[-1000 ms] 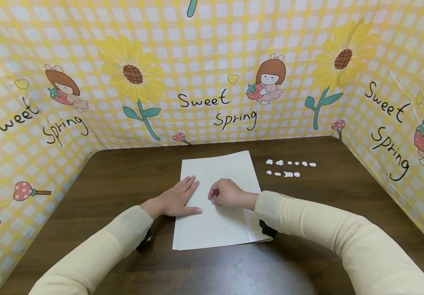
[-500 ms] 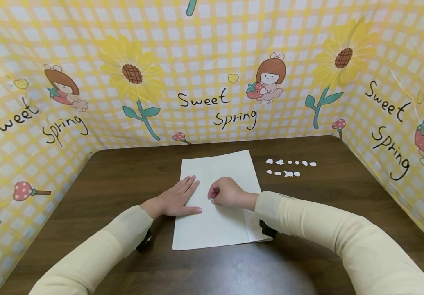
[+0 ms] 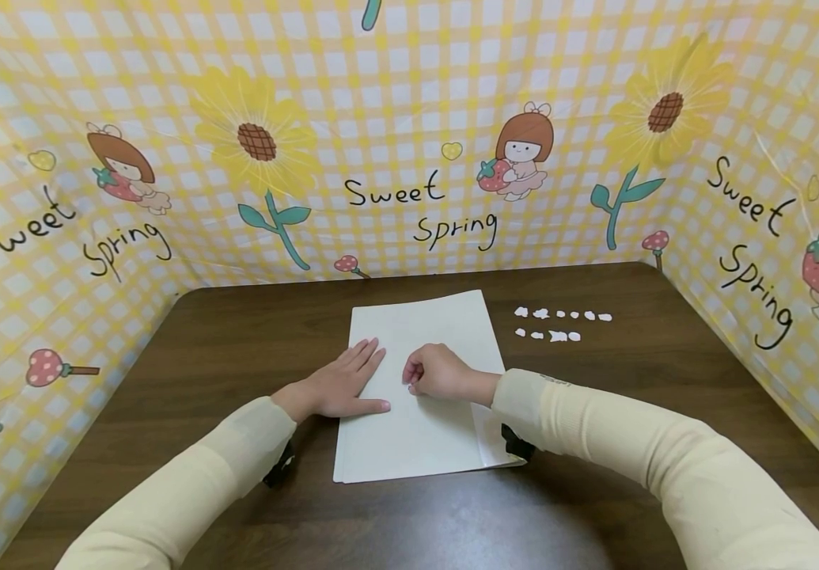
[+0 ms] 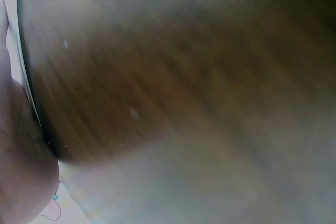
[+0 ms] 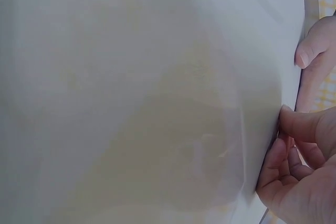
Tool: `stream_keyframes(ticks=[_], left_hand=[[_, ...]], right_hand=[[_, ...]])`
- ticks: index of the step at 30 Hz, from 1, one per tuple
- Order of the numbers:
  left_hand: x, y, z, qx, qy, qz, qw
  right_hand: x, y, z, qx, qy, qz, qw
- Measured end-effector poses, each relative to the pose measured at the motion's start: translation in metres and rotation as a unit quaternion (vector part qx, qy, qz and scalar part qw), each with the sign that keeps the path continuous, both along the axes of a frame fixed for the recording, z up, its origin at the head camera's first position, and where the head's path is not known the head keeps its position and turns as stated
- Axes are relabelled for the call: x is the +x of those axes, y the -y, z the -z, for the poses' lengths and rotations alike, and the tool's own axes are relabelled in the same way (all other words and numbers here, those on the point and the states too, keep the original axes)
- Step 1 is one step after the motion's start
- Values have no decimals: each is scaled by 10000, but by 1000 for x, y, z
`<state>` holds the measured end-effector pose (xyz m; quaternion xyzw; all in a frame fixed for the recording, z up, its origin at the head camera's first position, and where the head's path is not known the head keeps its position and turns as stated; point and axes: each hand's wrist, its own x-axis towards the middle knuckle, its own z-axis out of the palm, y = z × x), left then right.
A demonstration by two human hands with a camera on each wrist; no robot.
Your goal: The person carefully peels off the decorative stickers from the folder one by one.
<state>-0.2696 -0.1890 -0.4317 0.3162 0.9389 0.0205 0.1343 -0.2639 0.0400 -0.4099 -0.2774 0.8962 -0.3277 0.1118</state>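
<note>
A stack of white sheets lies in the middle of the table. My left hand rests flat on its left side, fingers spread and thumb pointing right. Over the middle of the sheets, my right hand has its fingers curled, with thumb and forefinger pinched low against the surface. A tiny pale piece seems to show at those fingertips; its kind is too small to tell. The right wrist view shows the right hand in the same pinch. Only part of the left hand appears in the left wrist view.
Several small white scraps lie in two rows on the brown table, right of the sheets. A clear, shiny sheet shows at the stack's lower right. Yellow checked cloth walls the table at the back and sides.
Both hands stay in place, the left flat on the sheets and the right pinching at the same spot. The sheets and scraps have not visibly moved.
</note>
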Motion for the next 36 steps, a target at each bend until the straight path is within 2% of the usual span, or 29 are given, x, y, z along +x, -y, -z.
stream_keyframes(ticks=[7, 18, 23, 28, 36], left_hand=[[-2, 0, 2, -44, 12, -7, 10000], [-5, 0, 5, -6, -10, 20, 10000], [-3, 0, 5, -16, -10, 13, 10000], [-1, 0, 2, -21, 41, 17, 10000], [-5, 1, 7, 36, 81, -23, 10000]], right_hand=[[-1, 0, -1, 189, 135, -26, 9997], [-2, -2, -2, 180, 127, -119, 9997], [-1, -7, -6, -64, 244, -277, 9993], [-4, -14, -8, -404, 625, -324, 9967], [-10, -24, -11, -622, 941, -295, 9932]])
